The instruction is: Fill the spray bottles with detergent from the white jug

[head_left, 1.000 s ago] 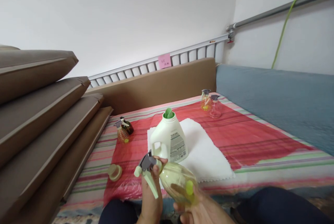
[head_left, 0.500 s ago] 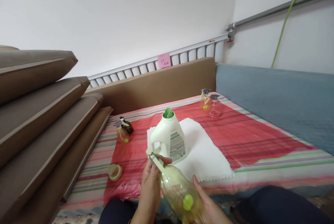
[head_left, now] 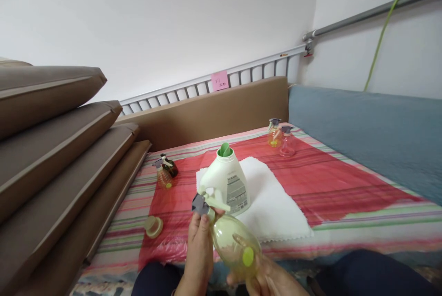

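A clear yellow-green spray bottle [head_left: 235, 240] lies tilted between my two hands, its grey and pale green spray head pointing up and left. My left hand [head_left: 200, 245] is closed round the neck, just under the spray head. Around the base of the bottle my right hand [head_left: 265, 277] is wrapped; some of its fingers show through the plastic. Just beyond stands a large white detergent jug [head_left: 221, 176], uncapped, with a green spout in its mouth. It rests upright on a white cloth [head_left: 272, 204]. To the left lies a pale green cap [head_left: 153, 227].
Two spray bottles [head_left: 165, 174] stand at the left, an amber one and a dark one. Yellow and pink spray bottles [head_left: 286, 144] stand at the back right. Red plastic sheeting [head_left: 331, 181] covers the striped cloth. Stacked brown cushions [head_left: 62, 167] rise at the left.
The spray bottle has been turned about its length, so its grey spray head now faces me and the trigger points right. My right hand has shifted round the base.
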The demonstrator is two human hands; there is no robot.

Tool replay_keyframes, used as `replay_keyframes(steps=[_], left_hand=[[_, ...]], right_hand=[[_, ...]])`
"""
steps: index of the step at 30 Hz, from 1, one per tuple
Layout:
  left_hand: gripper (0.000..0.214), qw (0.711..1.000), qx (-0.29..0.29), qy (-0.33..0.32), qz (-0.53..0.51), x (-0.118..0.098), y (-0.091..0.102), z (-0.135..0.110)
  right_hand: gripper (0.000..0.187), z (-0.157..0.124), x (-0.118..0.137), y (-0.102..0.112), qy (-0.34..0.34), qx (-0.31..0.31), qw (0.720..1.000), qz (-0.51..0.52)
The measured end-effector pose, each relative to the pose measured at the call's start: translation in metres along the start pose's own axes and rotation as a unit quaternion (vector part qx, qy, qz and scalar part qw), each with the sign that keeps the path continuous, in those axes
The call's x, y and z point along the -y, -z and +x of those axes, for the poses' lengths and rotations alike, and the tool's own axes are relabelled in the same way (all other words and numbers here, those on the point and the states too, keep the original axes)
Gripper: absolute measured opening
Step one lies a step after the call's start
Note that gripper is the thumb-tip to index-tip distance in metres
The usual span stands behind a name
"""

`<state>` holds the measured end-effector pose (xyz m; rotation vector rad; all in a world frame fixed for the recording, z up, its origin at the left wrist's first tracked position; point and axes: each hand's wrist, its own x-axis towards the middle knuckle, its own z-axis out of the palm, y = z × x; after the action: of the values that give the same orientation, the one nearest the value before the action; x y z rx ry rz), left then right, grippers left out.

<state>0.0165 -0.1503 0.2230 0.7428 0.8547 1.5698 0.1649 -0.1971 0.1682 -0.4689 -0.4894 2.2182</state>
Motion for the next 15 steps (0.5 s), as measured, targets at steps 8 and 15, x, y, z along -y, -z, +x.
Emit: replay_keyframes(steps=[8,15], left_hand=[[0.03,0.998,0.031,-0.033,0.031,-0.003,0.003,0.001],[0.033,0.996,0.064,-0.04,0.047,-0.007,-0.001,-0.002]], right_hand=[[0.079,0.004,0.01,-0.01,-0.101,-0.031,0.994,0.037],[0.077,0.016,0.003,-0.006,-0.113,-0.032,0.991,0.071]])
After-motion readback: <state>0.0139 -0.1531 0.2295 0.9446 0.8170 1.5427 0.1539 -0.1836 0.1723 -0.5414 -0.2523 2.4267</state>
